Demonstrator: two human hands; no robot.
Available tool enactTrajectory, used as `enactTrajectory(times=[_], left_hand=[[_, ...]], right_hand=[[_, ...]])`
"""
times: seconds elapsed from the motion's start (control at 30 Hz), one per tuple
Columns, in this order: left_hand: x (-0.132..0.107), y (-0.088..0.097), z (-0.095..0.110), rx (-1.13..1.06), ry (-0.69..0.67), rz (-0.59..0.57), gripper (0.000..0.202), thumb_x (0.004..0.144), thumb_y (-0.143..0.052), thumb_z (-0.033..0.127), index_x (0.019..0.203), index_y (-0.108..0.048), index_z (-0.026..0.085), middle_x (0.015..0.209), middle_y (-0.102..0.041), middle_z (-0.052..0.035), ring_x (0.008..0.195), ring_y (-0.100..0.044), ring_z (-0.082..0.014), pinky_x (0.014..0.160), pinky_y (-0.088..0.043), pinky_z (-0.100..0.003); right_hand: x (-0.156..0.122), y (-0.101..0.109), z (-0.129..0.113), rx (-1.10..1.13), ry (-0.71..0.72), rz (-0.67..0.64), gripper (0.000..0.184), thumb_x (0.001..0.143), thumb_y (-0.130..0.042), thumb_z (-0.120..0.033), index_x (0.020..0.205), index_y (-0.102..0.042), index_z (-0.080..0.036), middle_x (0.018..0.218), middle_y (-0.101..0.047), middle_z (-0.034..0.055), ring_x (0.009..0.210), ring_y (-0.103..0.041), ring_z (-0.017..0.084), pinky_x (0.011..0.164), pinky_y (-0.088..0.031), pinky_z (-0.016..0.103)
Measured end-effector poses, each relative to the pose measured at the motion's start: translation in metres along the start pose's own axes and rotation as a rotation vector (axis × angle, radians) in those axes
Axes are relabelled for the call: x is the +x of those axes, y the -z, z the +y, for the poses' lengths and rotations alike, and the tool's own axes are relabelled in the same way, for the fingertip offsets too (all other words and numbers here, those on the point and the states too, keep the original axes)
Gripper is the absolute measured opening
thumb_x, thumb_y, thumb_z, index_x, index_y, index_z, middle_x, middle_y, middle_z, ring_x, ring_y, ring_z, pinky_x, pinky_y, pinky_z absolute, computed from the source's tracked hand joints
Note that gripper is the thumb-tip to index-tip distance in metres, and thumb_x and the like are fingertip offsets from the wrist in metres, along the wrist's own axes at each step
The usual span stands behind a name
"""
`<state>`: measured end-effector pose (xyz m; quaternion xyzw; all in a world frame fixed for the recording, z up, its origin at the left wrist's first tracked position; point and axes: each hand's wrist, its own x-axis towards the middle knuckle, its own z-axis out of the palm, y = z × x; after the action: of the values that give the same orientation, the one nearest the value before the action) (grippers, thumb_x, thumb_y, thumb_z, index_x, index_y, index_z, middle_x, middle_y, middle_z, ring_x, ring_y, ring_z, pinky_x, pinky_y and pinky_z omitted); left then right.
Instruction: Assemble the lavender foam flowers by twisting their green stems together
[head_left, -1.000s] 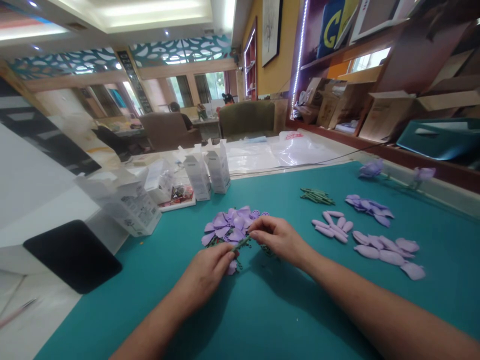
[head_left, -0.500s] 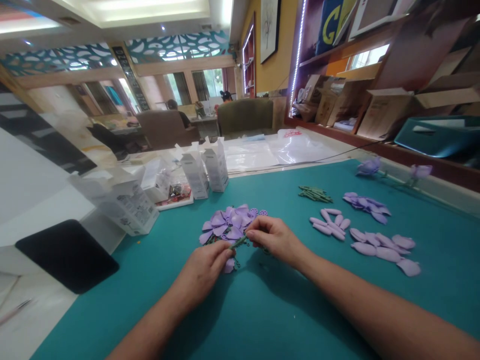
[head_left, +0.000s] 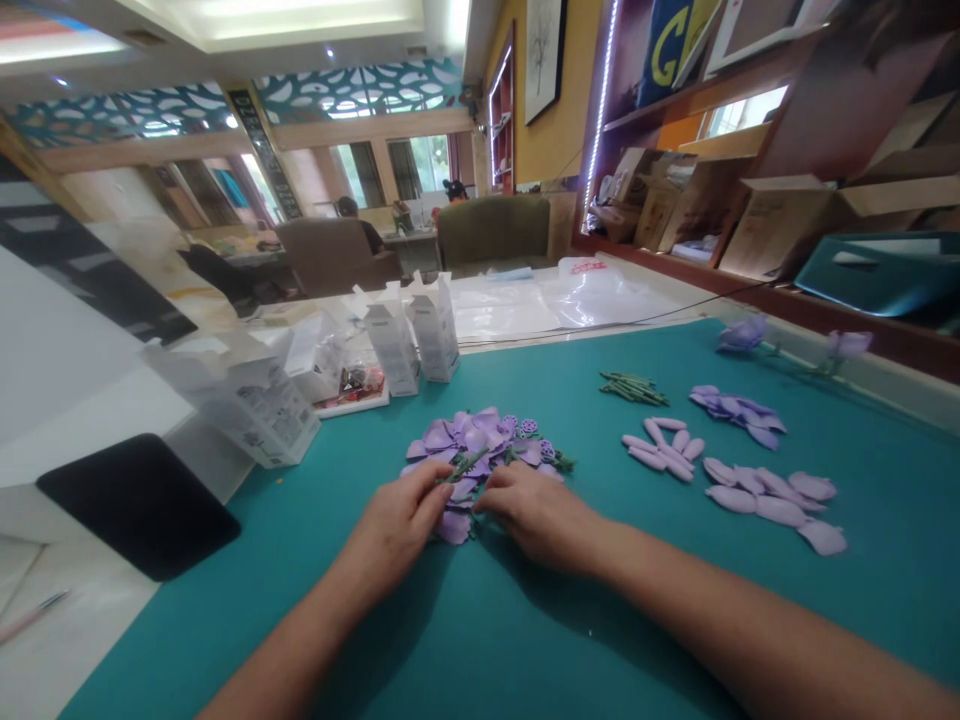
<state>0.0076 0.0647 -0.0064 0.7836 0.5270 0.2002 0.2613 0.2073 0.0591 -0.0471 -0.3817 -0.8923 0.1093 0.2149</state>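
Observation:
A heap of purple flower pieces (head_left: 480, 440) with green stems lies on the teal mat (head_left: 570, 620). My left hand (head_left: 394, 525) pinches a thin green stem (head_left: 465, 466) that points up and right over the heap. My right hand (head_left: 536, 512) rests at the heap's near edge, fingers curled down onto the pieces; what its fingertips hold is hidden. Both hands are close together, almost touching.
Loose purple petals (head_left: 772, 500), pink ones (head_left: 664, 445), darker petals (head_left: 739, 410) and a bundle of green stems (head_left: 634, 388) lie to the right. White cartons (head_left: 412, 340) and a red tray (head_left: 352, 385) stand at the mat's far left edge. A black pad (head_left: 135, 505) lies left.
My right hand has let go of the stem's end and dropped toward me onto the heap's near edge. My left hand has moved slightly up, and the stem now points over the heap.

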Motion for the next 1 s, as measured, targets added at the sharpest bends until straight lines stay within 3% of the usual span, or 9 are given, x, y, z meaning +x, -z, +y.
enactTrajectory(times=[0.3, 0.47, 0.63, 0.87, 1.0], left_hand=[[0.000, -0.002, 0.002, 0.007, -0.015, 0.002, 0.030, 0.086, -0.041, 0.034, 0.099, -0.064, 0.020, 0.081, -0.070, -0.0022, 0.077, -0.063, -0.0189, 0.064, -0.044, -0.025], [-0.001, -0.003, 0.003, 0.005, -0.005, -0.007, 0.031, 0.087, -0.040, 0.035, 0.098, -0.064, 0.020, 0.081, -0.070, -0.0028, 0.076, -0.063, -0.0192, 0.064, -0.045, -0.026], [-0.001, -0.003, 0.003, -0.005, -0.011, 0.005, 0.031, 0.087, -0.041, 0.035, 0.100, -0.064, 0.020, 0.082, -0.071, -0.0029, 0.078, -0.064, -0.0196, 0.066, -0.046, -0.026], [-0.001, -0.003, 0.002, 0.007, -0.016, 0.005, 0.031, 0.086, -0.040, 0.036, 0.098, -0.065, 0.021, 0.078, -0.070, -0.0019, 0.075, -0.063, -0.0192, 0.065, -0.045, -0.026], [-0.002, -0.003, 0.001, 0.011, -0.019, -0.004, 0.031, 0.086, -0.040, 0.036, 0.098, -0.064, 0.021, 0.078, -0.070, -0.0019, 0.074, -0.063, -0.0191, 0.065, -0.045, -0.026]], right_hand=[[-0.002, -0.009, 0.001, -0.232, 0.036, -0.085, 0.034, 0.086, -0.053, -0.008, 0.111, -0.068, -0.025, 0.088, -0.061, 0.0059, 0.075, -0.049, 0.018, 0.065, -0.037, 0.029], [-0.001, -0.002, 0.000, -0.290, 0.016, -0.138, 0.026, 0.087, -0.051, -0.010, 0.100, -0.070, -0.023, 0.086, -0.061, 0.0063, 0.077, -0.049, 0.020, 0.066, -0.037, 0.031], [0.000, 0.001, 0.003, -0.300, 0.001, -0.152, 0.020, 0.084, -0.053, -0.007, 0.087, -0.069, -0.019, 0.087, -0.062, 0.0069, 0.077, -0.050, 0.019, 0.067, -0.038, 0.031], [-0.001, -0.003, 0.001, -0.295, 0.032, -0.123, 0.028, 0.086, -0.052, -0.008, 0.101, -0.069, -0.024, 0.085, -0.062, 0.0053, 0.075, -0.050, 0.019, 0.066, -0.037, 0.030], [0.000, 0.002, 0.001, -0.298, 0.015, -0.186, 0.025, 0.083, -0.054, -0.007, 0.095, -0.070, -0.021, 0.085, -0.062, 0.0062, 0.076, -0.051, 0.019, 0.066, -0.037, 0.030]])
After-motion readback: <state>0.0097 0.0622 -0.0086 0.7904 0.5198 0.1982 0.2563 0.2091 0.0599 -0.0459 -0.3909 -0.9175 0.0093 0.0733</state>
